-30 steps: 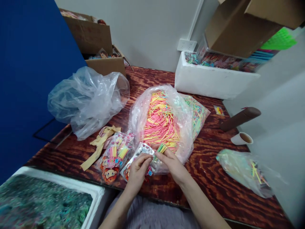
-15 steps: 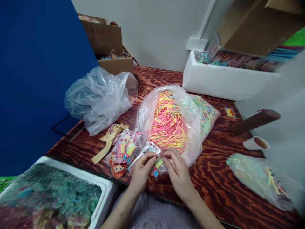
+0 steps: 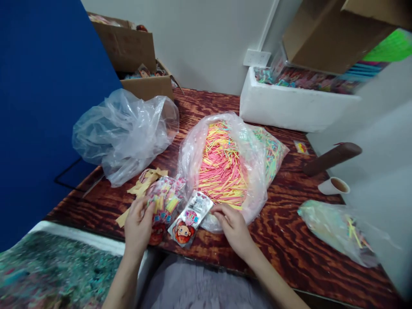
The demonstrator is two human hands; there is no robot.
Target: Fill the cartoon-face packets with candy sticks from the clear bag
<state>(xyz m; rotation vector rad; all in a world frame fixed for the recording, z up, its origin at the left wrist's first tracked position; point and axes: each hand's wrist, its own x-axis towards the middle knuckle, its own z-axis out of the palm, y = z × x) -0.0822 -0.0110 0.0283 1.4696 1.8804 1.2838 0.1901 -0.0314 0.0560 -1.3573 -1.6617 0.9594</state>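
My left hand [image 3: 139, 223] is at the left, its thumb and fingers closed on the edge of a small clear packet of yellow sticks [image 3: 158, 205] over a pile of filled packets [image 3: 174, 189]. Right of the pile lies a flat printed packet [image 3: 190, 219] with a red-haired cartoon figure, apparently on top of others like it. At that packet's upper right corner, my right hand [image 3: 233, 229] has its fingertips pinched together; what they hold, if anything, is hidden. Just behind stands an open plastic bag [image 3: 255, 180] full of thin pink and yellow sticks [image 3: 222, 167].
Tan strips [image 3: 143, 184] and a crumpled clear bag [image 3: 128, 133] lie left. A paper cup [image 3: 326, 187] of brown liquid, a brown tube [image 3: 333, 159] and a bag with a few sticks [image 3: 334, 231] are right. Foam boxes [image 3: 289, 105] and cartons [image 3: 148, 88] stand behind.
My hands have parted. The left has moved left to the pile with the packet of sticks; the right stays by the printed packet, which now shows uncovered. The view has shifted slightly.
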